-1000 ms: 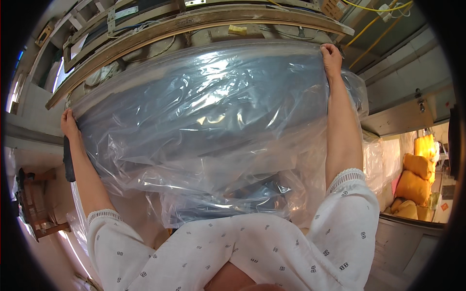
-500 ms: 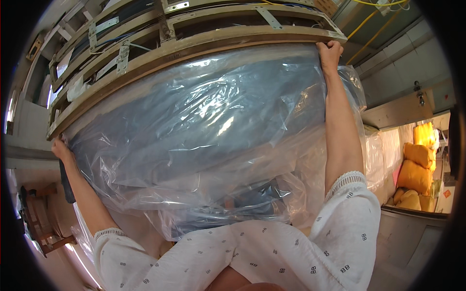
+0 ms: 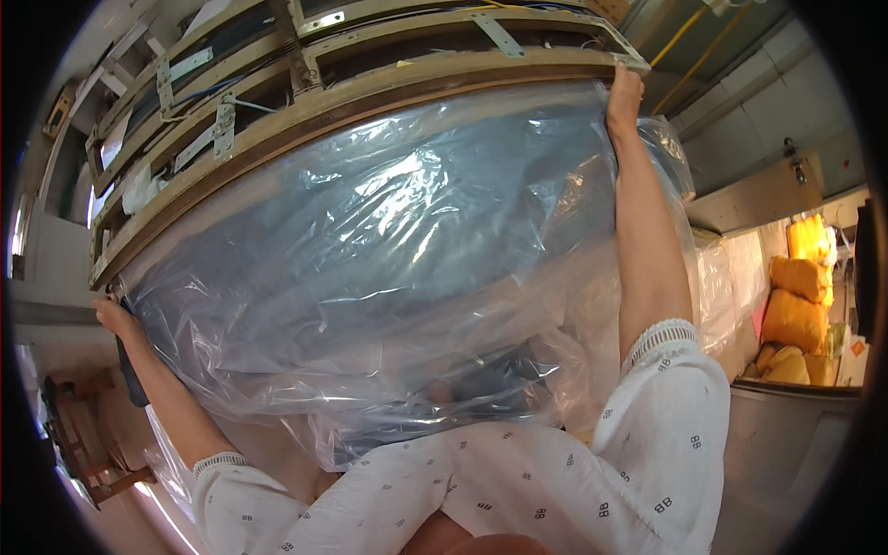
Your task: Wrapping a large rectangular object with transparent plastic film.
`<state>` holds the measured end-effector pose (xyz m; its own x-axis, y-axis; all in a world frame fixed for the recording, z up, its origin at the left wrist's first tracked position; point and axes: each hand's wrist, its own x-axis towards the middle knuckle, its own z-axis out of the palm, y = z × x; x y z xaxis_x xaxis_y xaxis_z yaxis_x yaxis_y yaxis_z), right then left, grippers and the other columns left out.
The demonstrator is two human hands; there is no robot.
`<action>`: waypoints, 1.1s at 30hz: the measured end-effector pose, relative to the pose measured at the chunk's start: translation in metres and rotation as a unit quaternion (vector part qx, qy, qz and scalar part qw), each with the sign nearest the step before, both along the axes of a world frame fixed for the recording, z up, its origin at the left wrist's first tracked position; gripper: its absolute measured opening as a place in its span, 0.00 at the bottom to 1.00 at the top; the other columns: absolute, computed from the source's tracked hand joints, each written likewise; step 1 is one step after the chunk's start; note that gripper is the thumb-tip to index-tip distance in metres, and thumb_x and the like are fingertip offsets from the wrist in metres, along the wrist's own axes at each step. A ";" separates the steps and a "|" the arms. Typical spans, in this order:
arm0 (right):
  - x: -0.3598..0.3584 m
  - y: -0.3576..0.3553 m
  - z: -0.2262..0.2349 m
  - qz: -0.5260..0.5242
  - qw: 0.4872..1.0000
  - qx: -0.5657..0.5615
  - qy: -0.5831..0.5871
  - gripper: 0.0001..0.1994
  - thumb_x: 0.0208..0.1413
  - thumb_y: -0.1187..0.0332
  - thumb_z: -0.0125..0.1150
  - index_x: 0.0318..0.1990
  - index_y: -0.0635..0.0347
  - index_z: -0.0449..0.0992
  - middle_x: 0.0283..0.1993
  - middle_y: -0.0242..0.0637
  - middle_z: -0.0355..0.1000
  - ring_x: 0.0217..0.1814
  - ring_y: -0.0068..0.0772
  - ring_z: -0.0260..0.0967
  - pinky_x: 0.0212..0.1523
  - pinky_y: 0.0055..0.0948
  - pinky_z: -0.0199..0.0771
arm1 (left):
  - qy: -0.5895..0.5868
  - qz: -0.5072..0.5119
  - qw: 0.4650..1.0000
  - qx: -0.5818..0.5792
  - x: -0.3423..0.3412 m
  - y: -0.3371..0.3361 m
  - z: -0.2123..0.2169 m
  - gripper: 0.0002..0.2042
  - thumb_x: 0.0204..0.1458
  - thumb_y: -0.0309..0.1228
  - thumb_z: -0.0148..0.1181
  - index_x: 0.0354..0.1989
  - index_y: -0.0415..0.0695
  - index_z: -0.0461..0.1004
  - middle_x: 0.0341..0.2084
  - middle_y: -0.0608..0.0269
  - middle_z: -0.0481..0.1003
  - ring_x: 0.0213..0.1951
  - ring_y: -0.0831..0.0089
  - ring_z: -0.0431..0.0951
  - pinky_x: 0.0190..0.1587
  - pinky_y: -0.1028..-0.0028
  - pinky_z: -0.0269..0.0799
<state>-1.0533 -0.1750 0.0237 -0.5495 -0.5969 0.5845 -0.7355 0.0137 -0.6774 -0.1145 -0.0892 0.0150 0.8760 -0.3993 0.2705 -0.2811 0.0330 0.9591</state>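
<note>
A large sheet of clear plastic (image 3: 388,213) is stretched over a blue-grey surface in front of me, wrinkled and shiny. Along its far side runs the rail of a wooden press frame (image 3: 305,113) with metal brackets. At the frame's near left corner my left hand (image 3: 115,316) is closed on the plastic's edge, just below the rail. My right hand (image 3: 625,100) is closed on the plastic at the right corner, with its fingers up against the frame's end. Loose folds of the plastic hang down towards my body.
A stack of yellow-orange bundles (image 3: 797,314) stands beyond an opening on the right. Yellow cables (image 3: 680,39) run at the upper right. A board with a metal latch (image 3: 754,196) sits beside the right arm. Dark wooden stand (image 3: 83,435) at lower left.
My left hand has dropped slightly away from the frame's corner. My right hand has turned and its fingers have moved up onto the frame's right end. The plastic's lower folds have shifted.
</note>
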 end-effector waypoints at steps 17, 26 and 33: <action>0.102 0.223 0.097 0.371 0.899 0.223 -0.062 0.14 0.56 0.60 0.52 0.45 0.58 0.67 0.39 0.26 0.63 0.44 0.19 0.59 0.45 0.22 0.62 | -0.358 -0.315 0.871 0.119 -0.194 0.038 0.099 0.19 0.55 0.32 0.51 0.53 0.38 0.63 0.51 0.58 0.67 0.53 0.69 0.67 0.46 0.73 0.65; 0.190 0.310 0.174 0.522 0.848 0.082 0.044 0.12 0.50 0.61 0.56 0.29 0.62 0.70 0.28 0.34 0.67 0.33 0.24 0.63 0.33 0.25 0.63 | -0.191 -0.688 0.697 -0.059 -0.527 0.129 0.119 0.08 0.53 0.28 0.55 0.39 0.39 0.68 0.38 0.65 0.67 0.40 0.77 0.67 0.42 0.80 0.63; 0.123 0.317 0.089 0.356 0.828 0.349 0.258 0.05 0.39 0.65 0.56 0.24 0.53 0.77 0.27 0.37 0.73 0.31 0.44 0.70 0.30 0.38 0.69 | -0.216 -0.528 0.821 0.013 -0.394 0.188 0.115 0.08 0.57 0.30 0.49 0.29 0.40 0.68 0.27 0.73 0.63 0.29 0.85 0.58 0.34 0.85 0.55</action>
